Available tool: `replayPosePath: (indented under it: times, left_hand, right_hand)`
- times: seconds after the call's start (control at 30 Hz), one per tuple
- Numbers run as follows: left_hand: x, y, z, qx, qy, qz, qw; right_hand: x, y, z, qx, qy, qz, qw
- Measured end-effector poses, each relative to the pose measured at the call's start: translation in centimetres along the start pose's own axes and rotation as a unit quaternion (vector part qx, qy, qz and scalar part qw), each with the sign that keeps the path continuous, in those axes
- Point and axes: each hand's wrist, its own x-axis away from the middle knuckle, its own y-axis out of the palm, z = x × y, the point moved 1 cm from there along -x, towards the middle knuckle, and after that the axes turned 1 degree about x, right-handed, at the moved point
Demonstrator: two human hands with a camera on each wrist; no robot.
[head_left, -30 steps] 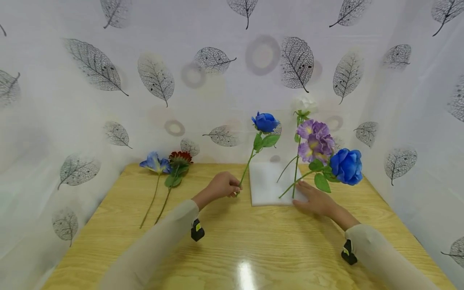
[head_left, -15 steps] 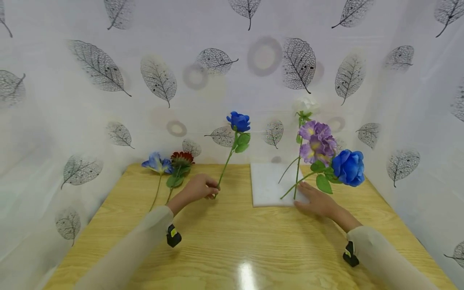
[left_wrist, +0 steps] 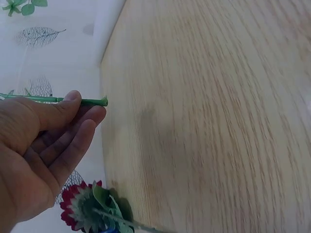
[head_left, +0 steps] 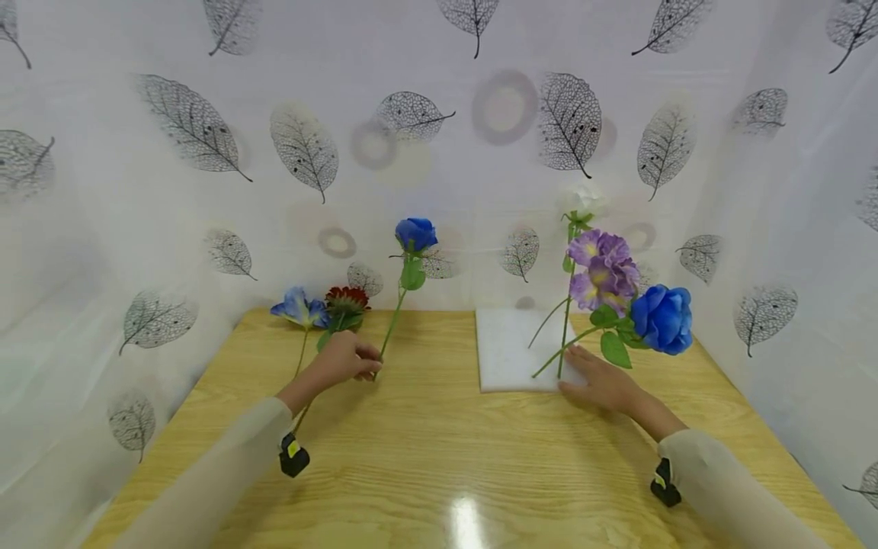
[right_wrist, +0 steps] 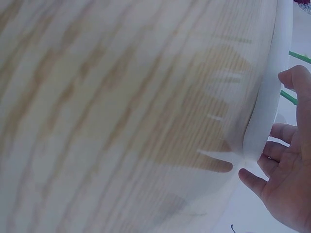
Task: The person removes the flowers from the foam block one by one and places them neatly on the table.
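My left hand pinches the low end of a blue rose's green stem between thumb and fingers. That blue rose stands upright above the table's left half; in the left wrist view the cut stem end pokes out past my thumb. My right hand rests at the right edge of a white foam block, fingers loosely straight. Over the block rise a white flower, a purple flower and a second blue rose leaning right. The right wrist view shows my fingers against the block's side.
A light-blue flower and a dark-red flower lie at the table's back left, their stems partly hidden by my left arm. The wooden table ends at a white curtain printed with leaves.
My left hand has moved left, away from the foam block, carrying the blue rose with it; the bloom has turned. My right hand and the flowers over the block have stayed put.
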Motion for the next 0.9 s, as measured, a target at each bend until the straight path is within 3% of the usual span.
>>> replayPosePath:
  times: [0.4,0.9]
  left_hand:
    - [1.9,-1.4,-2.0,-0.039,-0.020,-0.001,0.9990]
    - [3.4,-2.1,-2.8,-0.052,-0.031,-0.019,0.9980]
  right_hand:
    - [0.0,-0.2,-0.2,-0.002,0.004,-0.008,1.0000]
    - [-0.2,0.1,0.1,0.007,0.003,-0.007,0.9999]
